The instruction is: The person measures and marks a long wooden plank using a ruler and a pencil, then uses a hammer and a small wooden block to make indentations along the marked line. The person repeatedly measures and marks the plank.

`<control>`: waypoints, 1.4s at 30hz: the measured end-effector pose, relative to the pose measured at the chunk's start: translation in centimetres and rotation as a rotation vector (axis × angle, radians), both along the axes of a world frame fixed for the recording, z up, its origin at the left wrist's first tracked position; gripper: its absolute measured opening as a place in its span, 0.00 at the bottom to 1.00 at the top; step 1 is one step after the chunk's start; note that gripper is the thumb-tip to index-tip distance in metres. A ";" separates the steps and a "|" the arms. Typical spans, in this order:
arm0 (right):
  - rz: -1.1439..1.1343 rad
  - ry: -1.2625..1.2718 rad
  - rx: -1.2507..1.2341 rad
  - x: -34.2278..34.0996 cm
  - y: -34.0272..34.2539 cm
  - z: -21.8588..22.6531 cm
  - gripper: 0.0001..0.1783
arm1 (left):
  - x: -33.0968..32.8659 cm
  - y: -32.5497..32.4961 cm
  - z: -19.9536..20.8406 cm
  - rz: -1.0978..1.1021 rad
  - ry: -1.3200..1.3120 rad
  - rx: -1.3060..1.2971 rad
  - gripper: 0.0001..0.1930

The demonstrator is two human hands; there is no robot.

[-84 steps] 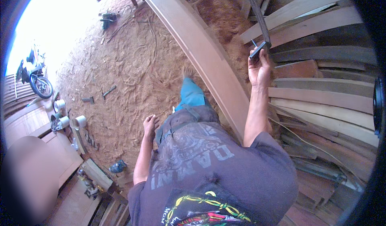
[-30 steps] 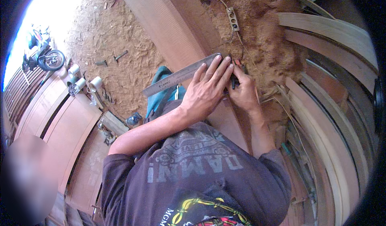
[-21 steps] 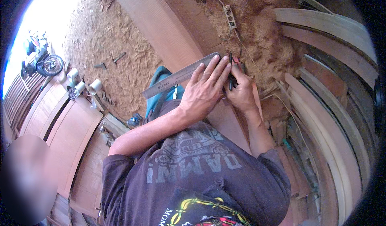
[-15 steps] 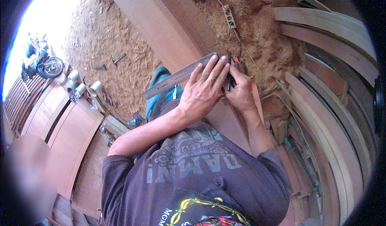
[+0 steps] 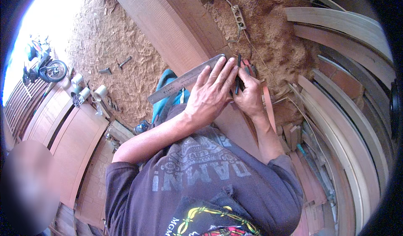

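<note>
The left hand (image 5: 208, 95) lay palm down over a metal ruler (image 5: 184, 80), its fingers stretched side by side across the upper end. Its thumb was hidden, so whether that grip closed around anything I could not tell. The ruler sat slantwise across a long wooden board (image 5: 168, 26), its lower end jutting past the board's left edge above the person's blue trousers (image 5: 161, 108). Just beside those fingertips, the right hand (image 5: 249, 95) had its grip closed on a slim black pen (image 5: 239, 60), which stood nearly upright in the view; its tip's contact with the wood could not be made out. A small red thing (image 5: 247, 63) showed just beyond the right hand, and an orange strip (image 5: 269, 106) ran near the right forearm.

Almost three seconds earlier the picture was quite different: the right hand was raised off to the right with a dark tool in it, and the left hung by the hip, well away from the board. By now both hands had come together over the wood. Against half a second before, little had altered; the ruler and both hands kept almost the same places.

The hammer (image 5: 124, 62) stayed on the sawdust-covered floor (image 5: 121, 85) to the left, and the motorbike (image 5: 52, 70) stayed beyond it. A power strip (image 5: 238, 17), out of sight in the earliest view, lay past the board's right side.
</note>
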State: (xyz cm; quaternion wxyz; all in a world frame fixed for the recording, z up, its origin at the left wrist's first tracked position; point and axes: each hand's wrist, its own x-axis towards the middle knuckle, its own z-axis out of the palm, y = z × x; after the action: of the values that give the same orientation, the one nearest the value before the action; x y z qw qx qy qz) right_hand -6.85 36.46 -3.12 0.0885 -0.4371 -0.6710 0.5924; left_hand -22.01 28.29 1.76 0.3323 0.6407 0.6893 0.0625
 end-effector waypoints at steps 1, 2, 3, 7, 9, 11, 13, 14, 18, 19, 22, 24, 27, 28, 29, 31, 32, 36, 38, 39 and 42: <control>0.000 0.009 0.005 -0.1 0.0 0.0 0.19 | 0.0 0.0 0.1 -0.002 -0.001 -0.001 0.47; -0.003 0.018 0.011 -0.1 0.0 0.0 0.20 | -0.1 0.1 0.1 -0.003 -0.008 -0.014 0.48; 0.000 0.027 0.011 -0.1 0.0 -0.1 0.20 | -0.1 0.1 0.2 -0.003 -0.017 -0.027 0.49; 0.022 0.037 0.143 0.2 -0.2 -0.3 0.22 | -0.3 0.2 0.3 -0.018 -0.022 -0.034 0.51; 0.015 0.022 0.141 0.3 -0.3 -0.4 0.23 | -0.3 0.2 0.3 -0.019 -0.022 -0.039 0.51; 0.053 -0.022 0.129 0.3 -0.1 -0.4 0.22 | -0.4 0.1 0.1 -0.016 -0.024 -0.030 0.50; 0.033 0.020 0.098 0.3 0.9 0.0 0.21 | -0.4 0.0 -0.1 -0.012 -0.018 -0.004 0.50; 0.005 0.079 0.065 0.2 1.6 0.3 0.21 | -0.4 0.0 -0.2 -0.013 -0.030 -0.002 0.49; -0.277 0.153 -0.268 0.6 6.0 2.6 0.19 | -0.4 -0.2 -0.5 -0.033 -0.010 0.021 0.49; -0.190 0.191 -0.256 0.1 6.7 3.0 0.18 | -0.4 -0.2 -0.6 -0.050 0.007 0.029 0.49; 0.044 0.272 -0.133 -1.9 8.2 3.4 0.15 | -0.5 -0.1 -0.7 -0.040 -0.005 0.038 0.47; 0.163 0.283 0.045 -4.1 8.2 2.9 0.15 | -0.5 -0.1 -0.9 -0.057 0.018 0.095 0.43; 0.249 0.282 0.243 -6.5 7.7 1.9 0.12 | -0.5 -0.2 -1.2 -0.046 0.004 0.118 0.39; 0.276 0.289 0.305 -7.0 7.5 1.6 0.11 | -0.4 -0.3 -1.2 -0.038 -0.012 0.115 0.37; 0.268 0.324 0.224 -7.8 7.3 1.3 0.12 | -0.5 -0.3 -1.3 -0.037 -0.009 0.111 0.37; 0.334 0.350 0.264 -8.3 7.5 1.0 0.12 | -0.5 -0.2 -1.6 -0.043 -0.008 0.092 0.36; 0.375 0.356 0.288 -8.4 7.8 1.0 0.12 | -0.6 -0.2 -1.7 -0.044 -0.002 0.113 0.36; 0.373 0.209 0.377 -7.8 9.3 1.5 0.11 | -0.7 -0.2 -2.2 -0.044 0.030 0.181 0.36; 0.358 0.213 0.397 -7.8 9.6 1.6 0.07 | -0.7 -0.3 -2.5 -0.041 0.014 0.171 0.36; 0.362 0.237 0.322 -7.9 9.3 1.5 0.08 | -0.7 -0.4 -2.7 -0.040 -0.010 0.138 0.35; 0.466 0.325 0.295 -8.8 8.4 1.3 0.08 | -0.7 -0.6 -2.9 -0.041 -0.062 0.009 0.34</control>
State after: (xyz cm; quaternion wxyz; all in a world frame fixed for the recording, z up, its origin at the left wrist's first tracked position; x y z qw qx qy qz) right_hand -15.64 44.85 -1.86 0.1192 -0.1538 -0.8087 0.5551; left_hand -22.74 27.70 -1.13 0.3519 0.6539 0.6652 0.0787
